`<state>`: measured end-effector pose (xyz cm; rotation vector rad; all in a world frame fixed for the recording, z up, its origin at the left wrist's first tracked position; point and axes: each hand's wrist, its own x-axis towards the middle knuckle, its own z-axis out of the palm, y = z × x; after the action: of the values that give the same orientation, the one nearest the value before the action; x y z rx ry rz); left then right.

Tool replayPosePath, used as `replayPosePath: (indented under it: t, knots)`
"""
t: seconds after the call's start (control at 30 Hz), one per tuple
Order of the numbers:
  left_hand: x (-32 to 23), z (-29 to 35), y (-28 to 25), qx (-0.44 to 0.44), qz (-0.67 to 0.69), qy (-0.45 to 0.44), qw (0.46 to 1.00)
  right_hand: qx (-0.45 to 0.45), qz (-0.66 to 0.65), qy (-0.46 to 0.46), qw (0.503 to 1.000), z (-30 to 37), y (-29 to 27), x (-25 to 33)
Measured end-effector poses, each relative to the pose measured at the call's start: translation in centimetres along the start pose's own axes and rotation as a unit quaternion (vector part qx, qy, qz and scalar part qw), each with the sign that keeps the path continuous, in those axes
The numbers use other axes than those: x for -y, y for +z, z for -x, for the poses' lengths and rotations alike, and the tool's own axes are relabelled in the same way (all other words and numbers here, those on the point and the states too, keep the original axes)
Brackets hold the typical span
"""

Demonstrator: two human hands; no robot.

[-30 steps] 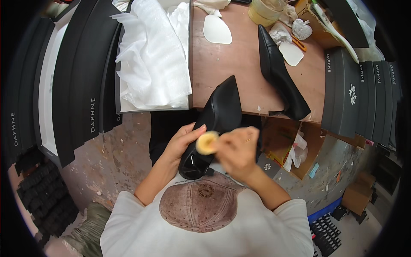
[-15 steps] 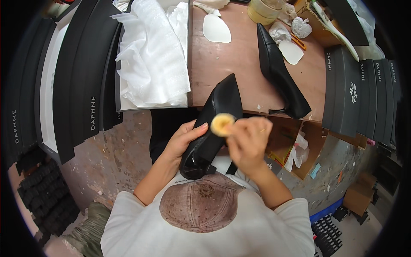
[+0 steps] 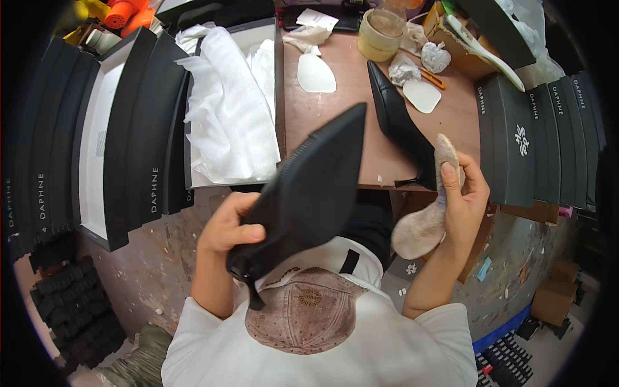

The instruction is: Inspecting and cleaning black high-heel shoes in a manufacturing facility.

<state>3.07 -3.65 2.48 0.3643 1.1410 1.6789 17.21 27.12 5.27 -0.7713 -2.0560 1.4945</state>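
My left hand (image 3: 225, 226) grips a black pointed high-heeled shoe (image 3: 316, 187) near its heel end. Its dark sole faces up, the toe points to the upper right, and the thin heel hangs at the lower left. In my right hand (image 3: 465, 200) is a fuzzy greyish-beige shoe buffer (image 3: 419, 231), with a wide rounded end below and a narrower end above. It is held apart from the shoe. A second black high-heeled shoe (image 3: 406, 129) lies on the table beyond, partly behind the buffer.
An open box (image 3: 279, 97) with white tissue paper (image 3: 225, 109) stands at the left of the brown table (image 3: 348, 109). White shaped pieces (image 3: 316, 73), an orange cutter (image 3: 433, 78) and a jar (image 3: 380, 35) lie farther back. Dark shoeboxes (image 3: 506, 142) line both sides.
The shoe in my left hand has lifted and turned, bringing its sole into view. My right hand has moved right, away from the shoe, and the buffer now shows its broad side.
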Motion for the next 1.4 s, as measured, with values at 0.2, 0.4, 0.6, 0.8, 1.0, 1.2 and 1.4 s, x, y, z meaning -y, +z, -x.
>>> replayPosePath:
  t: [0.2,0.4,0.6,0.8,1.0,1.2,1.4]
  knots:
    - [-6.0,0.0,-1.8,-0.197,-0.085,0.108,0.971,0.113,0.136,-0.056,0.983,-3.0,-2.0,-5.1]
    - [-5.3,-3.5,-5.9,-0.399,-0.246,0.151,0.870,0.117,-0.018,0.019,0.993,-3.6,-2.1,-6.9]
    - [-1.6,-1.3,5.2,-0.268,-0.381,0.521,0.715,0.028,-0.236,0.146,0.960,-2.2,-1.2,-9.9]
    - [6.6,-7.5,7.0,-0.060,0.095,0.037,0.993,0.024,-0.441,0.312,0.841,2.0,2.8,-3.3]
    - [7.3,-9.8,6.1,-0.009,0.093,0.002,0.996,-0.001,-0.445,0.374,0.814,6.0,4.2,-6.1]
    - [8.5,-6.9,2.7,0.022,0.089,-0.144,0.985,0.059,0.114,-0.126,0.984,3.3,2.9,-4.0]
    - [9.2,-6.8,2.2,-0.025,0.208,-0.206,0.956,0.216,0.186,-0.253,0.924,0.9,8.6,-4.0]
